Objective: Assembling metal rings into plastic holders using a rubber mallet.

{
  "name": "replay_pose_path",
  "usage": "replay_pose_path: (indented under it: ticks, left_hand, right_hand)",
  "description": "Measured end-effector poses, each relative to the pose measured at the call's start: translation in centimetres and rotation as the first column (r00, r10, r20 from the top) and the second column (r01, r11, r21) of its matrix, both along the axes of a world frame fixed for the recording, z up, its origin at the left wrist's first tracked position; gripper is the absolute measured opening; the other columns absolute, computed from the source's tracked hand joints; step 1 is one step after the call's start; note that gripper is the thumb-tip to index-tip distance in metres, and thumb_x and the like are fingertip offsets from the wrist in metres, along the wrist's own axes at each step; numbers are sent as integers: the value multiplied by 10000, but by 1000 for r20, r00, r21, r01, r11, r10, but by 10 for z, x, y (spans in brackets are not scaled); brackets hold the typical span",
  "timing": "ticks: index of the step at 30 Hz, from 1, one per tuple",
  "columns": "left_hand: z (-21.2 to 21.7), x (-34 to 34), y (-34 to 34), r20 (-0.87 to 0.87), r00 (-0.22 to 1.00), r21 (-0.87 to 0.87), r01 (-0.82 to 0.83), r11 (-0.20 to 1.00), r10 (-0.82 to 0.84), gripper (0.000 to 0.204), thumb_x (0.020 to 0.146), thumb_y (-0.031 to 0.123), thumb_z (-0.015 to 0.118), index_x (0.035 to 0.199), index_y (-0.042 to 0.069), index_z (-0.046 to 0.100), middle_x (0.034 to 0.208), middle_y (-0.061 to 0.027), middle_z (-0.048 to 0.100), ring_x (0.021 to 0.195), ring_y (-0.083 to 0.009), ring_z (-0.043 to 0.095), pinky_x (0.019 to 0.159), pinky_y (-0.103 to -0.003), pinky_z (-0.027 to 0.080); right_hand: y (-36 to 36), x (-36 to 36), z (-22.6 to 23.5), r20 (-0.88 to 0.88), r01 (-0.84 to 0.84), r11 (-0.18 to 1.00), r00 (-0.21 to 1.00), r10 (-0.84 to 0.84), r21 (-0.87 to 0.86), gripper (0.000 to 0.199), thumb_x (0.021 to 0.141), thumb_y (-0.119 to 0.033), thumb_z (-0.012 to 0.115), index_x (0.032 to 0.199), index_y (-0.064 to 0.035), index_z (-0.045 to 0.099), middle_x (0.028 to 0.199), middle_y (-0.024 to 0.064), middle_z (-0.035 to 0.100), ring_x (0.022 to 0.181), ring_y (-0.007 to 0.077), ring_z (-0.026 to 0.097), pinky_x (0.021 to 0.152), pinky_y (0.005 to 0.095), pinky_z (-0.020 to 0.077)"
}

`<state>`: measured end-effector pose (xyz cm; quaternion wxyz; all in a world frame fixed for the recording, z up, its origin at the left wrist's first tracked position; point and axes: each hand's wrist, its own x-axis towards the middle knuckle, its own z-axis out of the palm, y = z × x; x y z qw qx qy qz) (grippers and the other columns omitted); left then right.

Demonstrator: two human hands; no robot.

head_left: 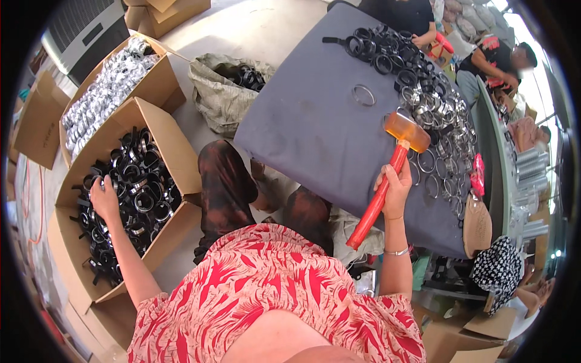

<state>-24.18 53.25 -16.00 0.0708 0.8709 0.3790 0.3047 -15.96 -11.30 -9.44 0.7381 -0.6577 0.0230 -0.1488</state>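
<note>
My right hand (pixel 394 189) grips the red handle of a mallet (pixel 396 158) whose amber head rests over the grey table (pixel 315 121). My left hand (pixel 104 198) reaches down into an open cardboard box (pixel 175 157) at my left, among several black and silver rings (pixel 139 193); whether it holds one I cannot tell. A single metal ring (pixel 364 95) lies alone on the table cloth. Piles of black rings (pixel 387 51) and silver rings (pixel 442 121) cover the table's far and right side.
A second cardboard box (pixel 160 85) of silver rings stands behind the first. A sack (pixel 221 91) of black rings sits on the floor beside the table. Other people (pixel 496 60) sit at the table's far end. Metal tubes (pixel 529 175) lie at the right.
</note>
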Motion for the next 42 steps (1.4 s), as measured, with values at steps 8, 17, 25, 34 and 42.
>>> replay_pose_path:
  ticks: [8, 17, 25, 34, 42]
  left_hand:
    - [55, 141, -186, 494, 572, -200, 808, 554, -655, 231, 832, 48, 612, 1062, 19, 625, 1029, -97, 627, 906, -169, 607, 777, -286, 492]
    - [86, 199, -353, 412, 123, -127, 989, 76, -903, 123, 801, 115, 629, 878, 21, 645, 805, -118, 629, 705, -293, 614, 622, -344, 476]
    - [56, 213, -390, 234, 119, 82, 987, 141, -965, 74, 766, 137, 628, 779, 65, 634, 768, -74, 582, 784, -282, 566, 676, -397, 464]
    - [54, 212, -390, 69, 289, -32, 957, 287, -955, 173, 750, 209, 573, 700, 53, 630, 718, -143, 606, 770, -334, 596, 677, -444, 478]
    - [50, 215, -370, 277, 181, -38, 983, 177, -944, 68, 748, 127, 626, 783, 76, 653, 777, -82, 596, 781, -292, 585, 681, -390, 468]
  right_hand:
    - [-2, 0, -9, -30, 28, 995, 999, -25, 97, 555, 858, -37, 542, 1366, -85, 322, 743, 17, 527, 528, 90, 527, 436, 233, 475]
    - [4, -4, -6, -50, -21, 999, 999, 23, 41, 610, 852, -37, 527, 1407, -86, 277, 739, 13, 512, 512, 86, 516, 446, 227, 476]
    - [-3, -2, -3, -67, 15, 1000, 998, -16, -19, 503, 836, -41, 580, 1300, -42, 386, 729, 19, 533, 522, 100, 542, 438, 236, 481]
    - [-19, -50, 25, -160, 301, 930, 949, -271, 212, 282, 802, -28, 571, 1071, -52, 489, 649, 12, 489, 460, 98, 471, 392, 234, 398]
    - [-107, -79, 7, 30, 598, 713, 758, -651, 365, 94, 896, -166, 501, 924, -99, 442, 717, 29, 525, 543, 122, 514, 483, 272, 451]
